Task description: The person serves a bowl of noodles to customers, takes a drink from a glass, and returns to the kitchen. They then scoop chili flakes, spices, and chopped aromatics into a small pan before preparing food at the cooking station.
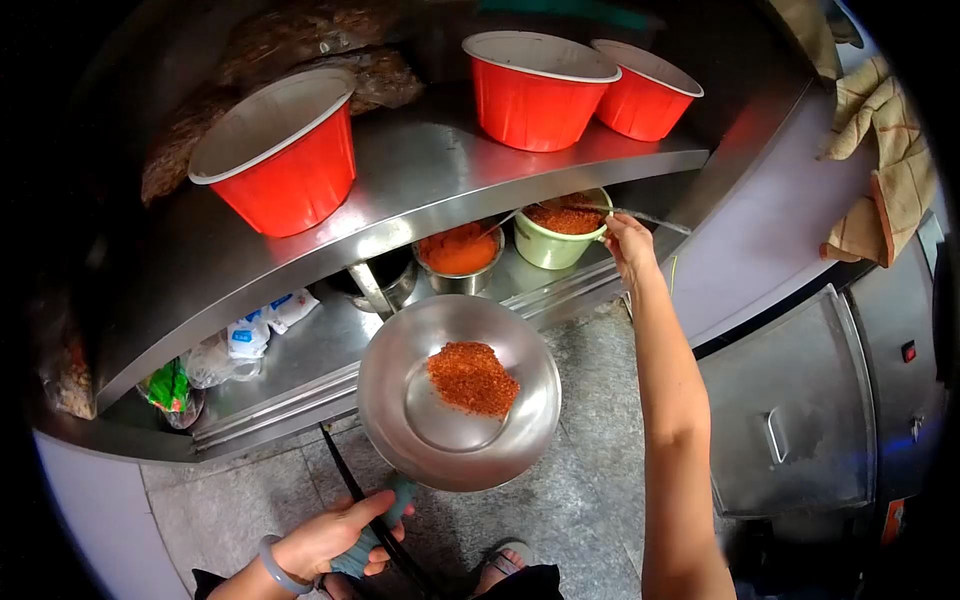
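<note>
My hands are apart: the left (345, 530) clamped on a grey-green cloth (357, 553) at seven o'clock of the steel bowl (520, 440), the right (632, 243) pinching a metal handle (660, 222) at the green tub's (548, 248) three o'clock. Chili flakes (472, 380) lie mid-bowl.

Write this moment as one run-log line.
left hand: gripping cloth; right hand: at green tub's rim; metal bowl: chilli flakes inside; red tubs: on shelf
</note>
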### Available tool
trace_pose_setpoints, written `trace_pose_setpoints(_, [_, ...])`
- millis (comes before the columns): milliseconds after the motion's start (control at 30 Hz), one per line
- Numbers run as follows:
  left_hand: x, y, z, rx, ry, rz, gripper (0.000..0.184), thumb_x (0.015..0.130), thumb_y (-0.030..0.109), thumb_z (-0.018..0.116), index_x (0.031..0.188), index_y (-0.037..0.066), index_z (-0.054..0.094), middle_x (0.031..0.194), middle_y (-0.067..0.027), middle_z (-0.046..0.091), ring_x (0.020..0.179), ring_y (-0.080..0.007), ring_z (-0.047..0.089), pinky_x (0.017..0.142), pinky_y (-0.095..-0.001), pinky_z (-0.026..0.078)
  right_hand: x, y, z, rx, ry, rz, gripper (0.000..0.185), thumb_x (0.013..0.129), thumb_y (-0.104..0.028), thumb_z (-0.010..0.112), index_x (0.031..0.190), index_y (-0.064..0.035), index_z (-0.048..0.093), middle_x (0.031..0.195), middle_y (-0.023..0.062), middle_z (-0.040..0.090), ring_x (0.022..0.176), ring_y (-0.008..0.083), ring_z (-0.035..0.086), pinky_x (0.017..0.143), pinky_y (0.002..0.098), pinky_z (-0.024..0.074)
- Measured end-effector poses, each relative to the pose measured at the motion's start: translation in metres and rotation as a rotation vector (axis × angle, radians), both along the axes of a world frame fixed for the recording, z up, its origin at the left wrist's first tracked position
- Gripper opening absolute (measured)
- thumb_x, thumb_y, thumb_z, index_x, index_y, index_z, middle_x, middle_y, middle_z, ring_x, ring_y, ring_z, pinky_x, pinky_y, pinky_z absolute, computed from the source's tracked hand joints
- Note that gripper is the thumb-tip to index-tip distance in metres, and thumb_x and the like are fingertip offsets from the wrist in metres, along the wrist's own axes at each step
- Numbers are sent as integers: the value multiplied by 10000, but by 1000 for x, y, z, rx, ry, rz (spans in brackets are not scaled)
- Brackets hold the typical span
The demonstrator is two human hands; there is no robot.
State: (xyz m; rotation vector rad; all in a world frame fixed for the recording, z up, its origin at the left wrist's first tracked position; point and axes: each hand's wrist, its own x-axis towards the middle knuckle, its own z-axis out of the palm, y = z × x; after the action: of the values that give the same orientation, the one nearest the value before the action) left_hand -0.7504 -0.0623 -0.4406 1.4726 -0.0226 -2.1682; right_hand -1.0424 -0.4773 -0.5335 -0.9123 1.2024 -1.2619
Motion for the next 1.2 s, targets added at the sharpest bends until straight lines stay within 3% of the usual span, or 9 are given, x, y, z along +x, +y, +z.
trace_pose_setpoints(133, [-3, 3, 2, -8, -38, -29, 355, 930, 322, 454, 1103, 14, 491, 772, -80, 518, 480, -127, 445, 394, -262, 367, 1, -18, -14, -30, -102, -37, 210, 822, -111, 629, 992, 3, 580, 704, -3, 545, 559, 72, 490, 486, 179, 404])
trace_pose_setpoints(233, [-2, 6, 7, -4, 20, -27, 354, 928, 325, 460, 1098, 16, 488, 770, -73, 516, 488, -121, 445, 400, -251, 365, 1, -22, -33, -217, 211, -463, 218, 794, -221, 680, 777, -23, 592, 649, 6, 565, 548, 73, 487, 495, 223, 384])
trace_pose_setpoints(333, [0, 9, 8, 14, 5, -36, 351, 927, 327, 466, 1095, 19, 486, 772, -67, 510, 495, -117, 443, 403, -243, 359, 50, 36, 19, -275, 177, -117, 265, 806, -306, 661, 739, -59, 593, 616, -12, 545, 482, 40, 431, 404, 196, 300])
trace_pose_setpoints(500, [1, 13, 7, 25, 3, -35, 357, 927, 337, 465, 1100, 25, 485, 786, -64, 500, 501, -116, 447, 404, -240, 352, 102, 19, 27, -25, 200, 312, 115, 838, -133, 577, 892, -33, 561, 682, 31, 564, 468, 60, 444, 395, 197, 322])
trace_pose_setpoints(733, [7, 18, 5, 50, 17, -18, 372, 923, 348, 471, 1100, 21, 484, 785, -70, 508, 501, -117, 454, 416, -236, 366, 126, 32, 28, -352, 300, 388, 134, 849, -73, 511, 842, 55, 550, 655, 108, 581, 534, 178, 550, 461, 301, 425])
trace_pose_setpoints(800, [10, 22, -1, 45, 39, -16, 378, 922, 354, 472, 1108, 24, 479, 785, -67, 508, 500, -115, 455, 418, -238, 370, 122, 33, 23, -668, 553, 453, 129, 841, -39, 476, 895, 55, 546, 720, 166, 597, 632, 279, 586, 590, 360, 463])
trace_pose_setpoints(900, [10, 21, -2, 71, 30, -12, 383, 920, 361, 476, 1108, 27, 480, 785, -65, 506, 497, -113, 454, 413, -243, 371, 112, 54, 47, -940, 896, 429, 173, 881, -78, 428, 908, 54, 537, 762, 152, 595, 693, 256, 576, 648, 337, 454])
trace_pose_setpoints(1000, [10, 20, 0, 33, 26, -32, 388, 917, 364, 480, 1110, 28, 478, 777, -61, 506, 494, -113, 456, 410, -244, 371, 106, 68, 60, -917, 903, 512, 140, 856, -72, 484, 939, 18, 550, 857, 198, 588, 844, 357, 565, 731, 377, 452])
trace_pose_setpoints(1200, [11, 23, -1, 70, 55, -51, 390, 918, 359, 479, 1127, 30, 463, 783, -55, 508, 502, -108, 461, 415, -240, 376, 94, 92, 62, -1068, 785, 482, 146, 896, -94, 468, 963, 8, 547, 791, 155, 600, 726, 283, 597, 676, 343, 469])
